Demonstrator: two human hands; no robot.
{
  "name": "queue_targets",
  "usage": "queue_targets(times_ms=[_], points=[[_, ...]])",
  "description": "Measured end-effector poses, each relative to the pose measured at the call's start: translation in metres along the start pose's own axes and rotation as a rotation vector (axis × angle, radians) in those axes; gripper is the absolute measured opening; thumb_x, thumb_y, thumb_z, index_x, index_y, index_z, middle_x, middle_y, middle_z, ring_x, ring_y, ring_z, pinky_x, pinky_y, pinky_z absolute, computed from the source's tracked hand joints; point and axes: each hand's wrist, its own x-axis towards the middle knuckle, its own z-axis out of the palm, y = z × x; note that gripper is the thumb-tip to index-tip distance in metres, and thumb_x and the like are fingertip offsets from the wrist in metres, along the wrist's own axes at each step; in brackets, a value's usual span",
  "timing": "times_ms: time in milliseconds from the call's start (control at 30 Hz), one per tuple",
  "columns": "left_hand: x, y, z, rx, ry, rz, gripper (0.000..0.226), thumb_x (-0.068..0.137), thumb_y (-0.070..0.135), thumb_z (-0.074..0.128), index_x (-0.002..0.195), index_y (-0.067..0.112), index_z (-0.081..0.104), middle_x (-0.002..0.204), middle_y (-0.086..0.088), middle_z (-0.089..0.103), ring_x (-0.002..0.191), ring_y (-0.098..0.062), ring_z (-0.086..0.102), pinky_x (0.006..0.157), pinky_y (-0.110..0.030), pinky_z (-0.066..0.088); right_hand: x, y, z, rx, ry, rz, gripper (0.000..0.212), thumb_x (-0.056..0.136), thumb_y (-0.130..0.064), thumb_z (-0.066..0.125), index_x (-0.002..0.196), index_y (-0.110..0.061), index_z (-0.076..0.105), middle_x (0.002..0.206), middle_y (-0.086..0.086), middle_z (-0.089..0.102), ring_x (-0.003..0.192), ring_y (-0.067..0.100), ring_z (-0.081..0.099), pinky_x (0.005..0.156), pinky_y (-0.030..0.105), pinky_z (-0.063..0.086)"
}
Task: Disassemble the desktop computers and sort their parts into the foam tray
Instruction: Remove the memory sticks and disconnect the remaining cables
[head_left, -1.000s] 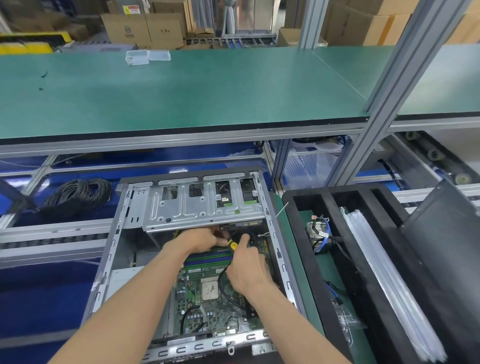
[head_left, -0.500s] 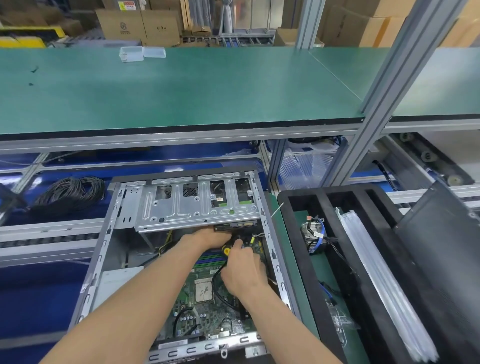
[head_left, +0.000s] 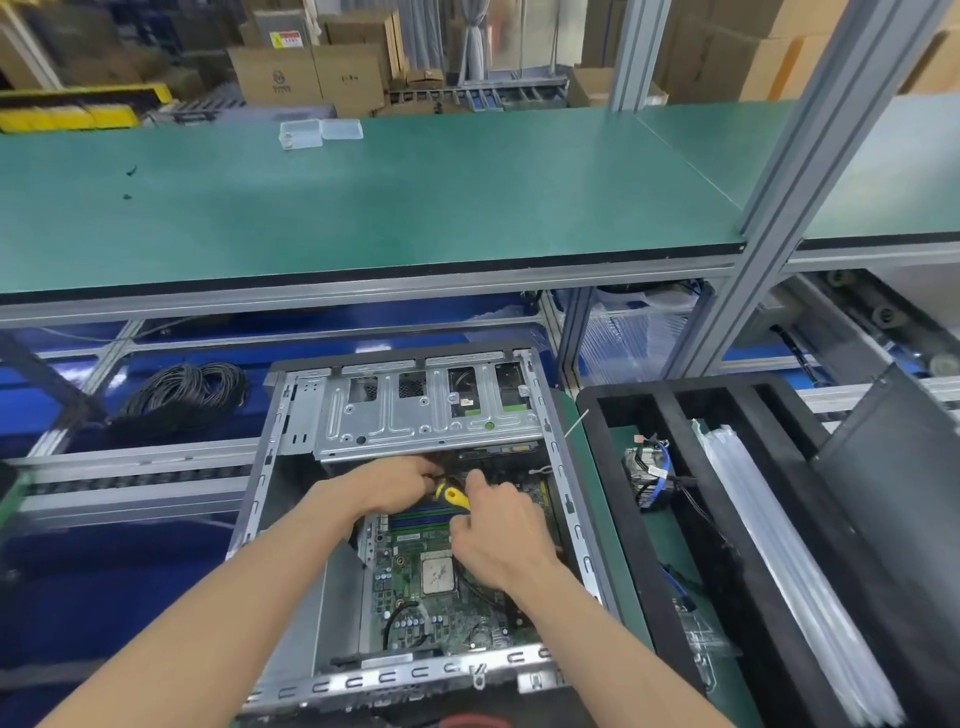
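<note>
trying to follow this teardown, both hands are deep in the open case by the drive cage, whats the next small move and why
Probably work the connector free under the drive cage. The left hand pinches dark cables there, and the right hand holds a yellow-handled tool beside it. The motherboard is still in the case, so cabling likely comes off first.

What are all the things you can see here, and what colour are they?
computer case: one, grey metal, open, bottom middle
motherboard: one, green, inside the case
screwdriver: one, yellow and black handle, between the hands
foam tray: one, black, right of the case
fan part with blue cable: one, in the tray
cable coil: one, black, left of the case
clear boxes: two, on the green shelf
cardboard boxes: several, brown, far back
left hand: one, inside the case
right hand: one, holds the screwdriver
</note>
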Motion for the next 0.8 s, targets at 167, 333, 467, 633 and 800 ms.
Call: queue_targets(times_ms=[167,333,467,633,800], points=[[-0.024,-0.003,-0.004,-0.073,0.073,0.013,0.043,0.105,0.031,0.038,0.072,0.022,0.064,0.076,0.005,0.057,0.071,-0.013,0.051,0.061,-0.024,0.033,-0.005,-0.008,-0.01,0.026,0.043,-0.108,0.014,0.089,-0.028,0.045,0.099,-0.019,0.041,0.082,0.002,0.053,0.071,0.029,0.055,0.063,0.039,0.049],[-0.033,-0.002,-0.003,-0.057,0.063,-0.033,0.014,0.09,0.023,0.063,0.083,0.014,0.073,0.074,0.006,0.063,0.073,-0.015,0.056,0.059,-0.026,0.04,-0.007,-0.017,-0.025,0.074,0.097,-0.13,0.009,0.091,-0.024,0.049,0.096,-0.016,0.047,0.082,0.001,0.049,0.072,0.025,0.05,0.061,0.034,0.036],[-0.038,-0.005,-0.004,-0.025,0.066,-0.044,0.035,0.086,0.001,0.048,0.103,0.019,0.072,0.108,0.006,0.067,0.094,-0.012,0.058,0.075,-0.021,0.043,-0.006,-0.017,-0.057,0.135,0.237,-0.051,0.019,0.089,-0.017,0.052,0.073,-0.015,0.042,0.067,0.001,0.045,0.06,0.019,0.044,0.053,0.033,0.026],[-0.038,-0.011,-0.004,-0.024,0.07,-0.048,0.047,0.087,-0.005,0.037,0.113,0.021,0.066,0.123,0.001,0.061,0.102,-0.017,0.059,0.076,-0.026,0.048,-0.017,0.022,-0.103,0.284,0.376,0.206,0.024,0.089,-0.015,0.057,0.07,-0.002,0.057,0.063,0.016,0.062,0.057,0.027,0.056,0.059,0.038,0.047],[-0.039,-0.017,-0.004,0.061,0.058,-0.137,0.034,0.096,0.003,0.039,0.128,0.008,0.05,0.126,-0.013,0.059,0.097,-0.024,0.057,0.071,-0.031,0.049,-0.038,0.073,-0.094,0.459,0.397,0.471,0.026,0.086,-0.012,0.058,0.068,0.006,0.056,0.065,0.026,0.064,0.051,0.026,0.055,0.052,0.032,0.046]])
